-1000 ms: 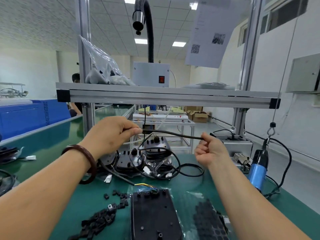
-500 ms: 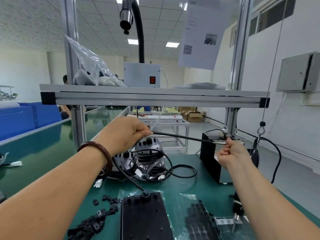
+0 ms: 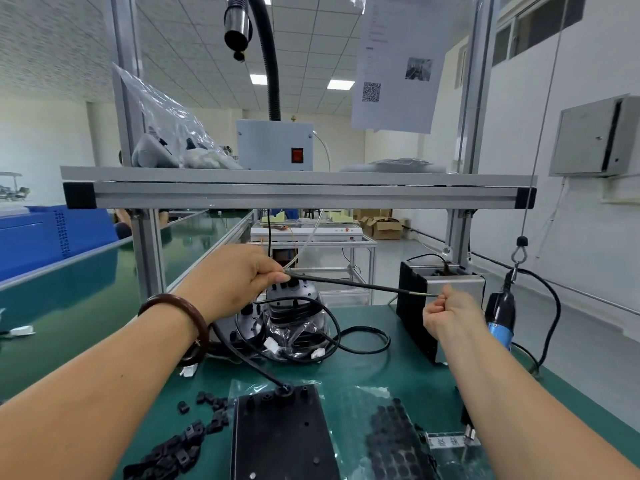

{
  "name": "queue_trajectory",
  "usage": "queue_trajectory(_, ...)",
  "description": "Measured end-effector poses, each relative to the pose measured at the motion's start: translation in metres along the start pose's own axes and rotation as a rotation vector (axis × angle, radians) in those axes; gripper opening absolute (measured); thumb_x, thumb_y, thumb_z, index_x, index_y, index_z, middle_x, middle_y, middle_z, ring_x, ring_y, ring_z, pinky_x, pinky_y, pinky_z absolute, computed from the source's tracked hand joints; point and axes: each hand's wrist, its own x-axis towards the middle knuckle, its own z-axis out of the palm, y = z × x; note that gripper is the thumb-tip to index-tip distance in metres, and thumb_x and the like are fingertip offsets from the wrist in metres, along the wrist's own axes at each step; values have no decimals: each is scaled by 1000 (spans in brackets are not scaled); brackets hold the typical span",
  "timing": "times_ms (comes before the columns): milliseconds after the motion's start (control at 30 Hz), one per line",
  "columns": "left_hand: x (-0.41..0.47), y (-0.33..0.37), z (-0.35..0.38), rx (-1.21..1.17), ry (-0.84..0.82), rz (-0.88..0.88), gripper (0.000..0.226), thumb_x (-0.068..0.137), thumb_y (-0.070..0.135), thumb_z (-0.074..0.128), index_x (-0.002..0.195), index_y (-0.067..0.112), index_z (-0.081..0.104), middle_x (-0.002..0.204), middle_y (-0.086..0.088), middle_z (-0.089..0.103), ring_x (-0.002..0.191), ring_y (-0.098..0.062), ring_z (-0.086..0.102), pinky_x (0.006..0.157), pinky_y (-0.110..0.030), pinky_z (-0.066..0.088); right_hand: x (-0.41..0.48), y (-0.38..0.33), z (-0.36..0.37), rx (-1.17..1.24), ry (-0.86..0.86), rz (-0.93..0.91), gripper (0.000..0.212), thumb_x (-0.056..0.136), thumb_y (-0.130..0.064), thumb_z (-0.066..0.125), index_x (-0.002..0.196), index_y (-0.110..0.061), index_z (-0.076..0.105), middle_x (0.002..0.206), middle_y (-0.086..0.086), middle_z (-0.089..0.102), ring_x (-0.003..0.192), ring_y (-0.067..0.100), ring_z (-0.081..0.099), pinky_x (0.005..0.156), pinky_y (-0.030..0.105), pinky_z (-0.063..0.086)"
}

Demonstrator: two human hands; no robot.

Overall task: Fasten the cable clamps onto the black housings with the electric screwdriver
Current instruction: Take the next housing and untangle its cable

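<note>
Left hand (image 3: 239, 278) and right hand (image 3: 446, 317) each pinch a thin black cable (image 3: 353, 285), stretched 9-to-3 o'clock above the flat black rectangular plastic housing (image 3: 280, 434) at 6 o'clock on the green tabletop (image 3: 398, 368); the hanging blue electric screwdriver (image 3: 498, 323) lies nearest the right hand.

Both bare forearms reach from the near edge toward the middle of the scene. The left hand (image 3: 235, 282) is raised at centre-left with its back upward, thumb and forefinger pinching one end of a thin black cable (image 3: 353, 285). A dark brown round bangle (image 3: 166, 298) circles its wrist. The right hand (image 3: 450, 315), lower and further right, curls its fingers round the cable's other end.
</note>
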Motion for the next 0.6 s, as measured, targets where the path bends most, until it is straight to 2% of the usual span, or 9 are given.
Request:
queue_trajectory(67, -3, -3, 2, 14, -26, -5, 29, 93, 44, 49, 104, 30, 71, 74, 18, 48, 77, -8, 47, 72, -23, 37, 0, 2, -1, -7, -1, 14, 30, 101, -14, 48, 72, -20, 43, 63, -9, 33, 25, 2, 29, 29, 11, 17)
queue_trajectory(200, -9, -4, 5, 12, -38, -20, 28, 93, 43, 49, 103, 29, 72, 72, 20, 46, 77, -7, 46, 72, -21, 35, -1, 3, 0, -20, 22, 47, 34, 101, -16, 48, 69, -20, 40, 63, -9, 33, 45, 3, 31, 30, 10, 18)
queue_trajectory(367, -13, -7, 9, 2, -28, -24, 29, 92, 44, 50, 98, 27, 72, 68, 20, 45, 70, -1, 43, 72, -19, 36, 1, 3, 1, 8, 68, 45, 33, 99, -9, 50, 68, -20, 41, 63, -9, 34, 48, 4, 31, 30, 11, 18)
queue_trajectory(433, -12, -9, 11, 1, -5, -66, 30, 93, 44, 49, 98, 26, 73, 72, 17, 50, 72, -3, 47, 72, -21, 39, 1, 7, 2, 14, 40, 30, 30, 100, -10, 49, 71, -19, 44, 64, -9, 35, 49, 3, 31, 31, 11, 19)
queue_trajectory(500, -9, -12, 11, -27, 30, -154, 32, 93, 43, 49, 104, 24, 73, 82, 10, 59, 83, -9, 54, 79, -26, 45, 0, 15, 2, 21, -6, 12, 24, 100, -11, 50, 77, -16, 50, 67, -7, 40, 51, 2, 34, 31, 10, 23)
queue_trajectory(533, -10, -13, 12, -16, 29, -192, 33, 94, 43, 49, 114, 26, 69, 93, 7, 62, 92, -12, 56, 86, -28, 45, -1, 21, 1, 14, -30, 11, 20, 99, -10, 51, 80, -15, 51, 69, -5, 42, 52, 2, 36, 31, 9, 26)
queue_trajectory(600, -14, -15, 17, 112, 2, -254, 44, 96, 44, 45, 138, 32, 47, 129, 4, 54, 121, -14, 46, 105, -29, 34, -1, 35, -2, -44, -72, 35, 17, 99, -8, 51, 82, -11, 52, 71, -1, 45, 46, 1, 42, 31, 8, 30)
